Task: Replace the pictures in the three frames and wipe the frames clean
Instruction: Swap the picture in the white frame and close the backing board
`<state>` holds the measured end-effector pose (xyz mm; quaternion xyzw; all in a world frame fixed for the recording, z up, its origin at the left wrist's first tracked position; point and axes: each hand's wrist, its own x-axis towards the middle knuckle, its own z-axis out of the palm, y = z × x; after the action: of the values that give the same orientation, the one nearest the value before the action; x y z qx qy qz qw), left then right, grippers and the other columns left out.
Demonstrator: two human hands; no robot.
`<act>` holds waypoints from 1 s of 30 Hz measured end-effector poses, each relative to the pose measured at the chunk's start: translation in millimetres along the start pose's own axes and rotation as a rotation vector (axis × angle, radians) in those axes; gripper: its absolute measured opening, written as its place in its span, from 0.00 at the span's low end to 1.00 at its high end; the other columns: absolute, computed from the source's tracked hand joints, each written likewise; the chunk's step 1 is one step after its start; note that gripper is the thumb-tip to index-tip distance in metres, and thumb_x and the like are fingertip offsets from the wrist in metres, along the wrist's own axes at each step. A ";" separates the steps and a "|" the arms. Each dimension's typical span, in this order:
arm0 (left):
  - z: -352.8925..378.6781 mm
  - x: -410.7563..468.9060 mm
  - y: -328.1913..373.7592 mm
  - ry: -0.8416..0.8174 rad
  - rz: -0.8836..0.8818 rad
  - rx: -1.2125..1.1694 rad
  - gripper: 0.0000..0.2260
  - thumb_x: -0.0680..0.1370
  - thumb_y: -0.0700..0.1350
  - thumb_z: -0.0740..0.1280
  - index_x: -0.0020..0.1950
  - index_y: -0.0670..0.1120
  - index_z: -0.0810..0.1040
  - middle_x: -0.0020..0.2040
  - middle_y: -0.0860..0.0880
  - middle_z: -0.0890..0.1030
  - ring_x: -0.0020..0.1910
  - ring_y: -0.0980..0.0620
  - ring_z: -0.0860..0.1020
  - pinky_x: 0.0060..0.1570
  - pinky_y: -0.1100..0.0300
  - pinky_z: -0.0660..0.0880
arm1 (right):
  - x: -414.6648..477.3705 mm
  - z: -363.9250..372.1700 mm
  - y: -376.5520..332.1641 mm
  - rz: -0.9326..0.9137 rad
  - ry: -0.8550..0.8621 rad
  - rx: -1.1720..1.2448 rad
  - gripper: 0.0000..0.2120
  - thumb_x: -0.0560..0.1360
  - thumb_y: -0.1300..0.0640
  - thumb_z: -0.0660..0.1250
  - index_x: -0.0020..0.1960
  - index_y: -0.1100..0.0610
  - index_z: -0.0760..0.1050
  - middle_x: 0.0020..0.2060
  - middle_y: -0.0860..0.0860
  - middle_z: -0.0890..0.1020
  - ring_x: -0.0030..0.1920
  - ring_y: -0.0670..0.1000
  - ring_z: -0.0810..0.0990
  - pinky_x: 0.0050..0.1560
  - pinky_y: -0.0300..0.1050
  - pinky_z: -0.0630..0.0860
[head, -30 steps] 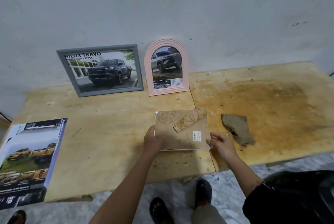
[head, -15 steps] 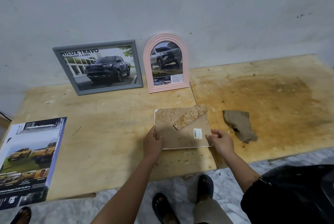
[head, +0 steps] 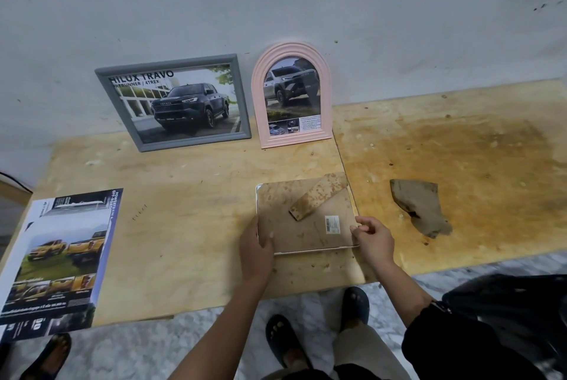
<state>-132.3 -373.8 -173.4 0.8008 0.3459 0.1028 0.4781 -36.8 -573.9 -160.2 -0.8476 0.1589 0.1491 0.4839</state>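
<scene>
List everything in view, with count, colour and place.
grey frame: 1, grey, leaning on wall, back left
pink arched frame: 1, pink, leaning on wall, right of grey frame
face-down frame: 1, brown backing, white edge, table front centre
cloth: 1, brown, table, right of face-down frame
car poster: 1, multicoloured, table's left edge
table: 1, pale plywood, stained at right
sandals: 3, dark, on floor
left hand: 1, grips face-down frame's left edge
right hand: 1, pinches its right edge

Three frames (grey frame (head: 173, 103), pink frame (head: 291, 97), face-down frame (head: 288, 232)), one brochure (head: 58, 257), one cloth (head: 420, 208), two hands (left hand (head: 256, 254), right hand (head: 372, 240)).
</scene>
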 end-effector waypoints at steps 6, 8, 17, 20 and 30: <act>-0.2 1.7 -6.8 -0.014 -0.005 0.015 0.23 0.76 0.39 0.67 0.70 0.40 0.68 0.66 0.43 0.73 0.65 0.47 0.71 0.60 0.64 0.66 | 6.1 -2.6 -3.9 0.043 -0.024 -0.017 0.08 0.71 0.61 0.72 0.49 0.55 0.79 0.31 0.46 0.76 0.37 0.51 0.77 0.49 0.49 0.74; 0.5 1.6 -6.5 -0.017 0.005 0.032 0.23 0.76 0.39 0.67 0.70 0.39 0.68 0.67 0.43 0.72 0.65 0.46 0.70 0.61 0.63 0.66 | 9.3 -5.0 -7.3 0.069 -0.034 -0.038 0.07 0.70 0.61 0.73 0.47 0.56 0.79 0.31 0.47 0.76 0.35 0.49 0.76 0.42 0.44 0.72; 3.8 2.8 -9.9 -0.013 0.044 0.088 0.22 0.76 0.39 0.67 0.69 0.40 0.68 0.67 0.42 0.71 0.66 0.45 0.69 0.63 0.60 0.64 | 18.6 -11.3 -18.4 0.196 -0.050 -0.058 0.07 0.66 0.60 0.76 0.43 0.59 0.81 0.41 0.52 0.81 0.43 0.49 0.76 0.41 0.39 0.70; 4.1 2.5 -10.1 -0.018 0.073 0.094 0.22 0.76 0.39 0.66 0.70 0.40 0.68 0.67 0.42 0.71 0.67 0.45 0.69 0.65 0.57 0.65 | 19.2 -11.9 -16.2 0.219 -0.034 -0.028 0.08 0.65 0.59 0.77 0.42 0.59 0.82 0.41 0.53 0.82 0.43 0.51 0.77 0.44 0.40 0.70; 1.3 5.7 -13.8 -0.053 0.096 0.156 0.21 0.76 0.39 0.66 0.69 0.39 0.68 0.67 0.41 0.72 0.67 0.43 0.69 0.66 0.53 0.65 | 15.7 -5.2 -6.0 0.134 -0.003 -0.112 0.08 0.67 0.57 0.76 0.33 0.56 0.78 0.31 0.49 0.81 0.41 0.54 0.81 0.51 0.52 0.78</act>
<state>-133.7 -366.8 -186.6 0.8537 0.3014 0.0769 0.4176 -19.7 -577.5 -159.5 -0.8605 0.2059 0.1912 0.4249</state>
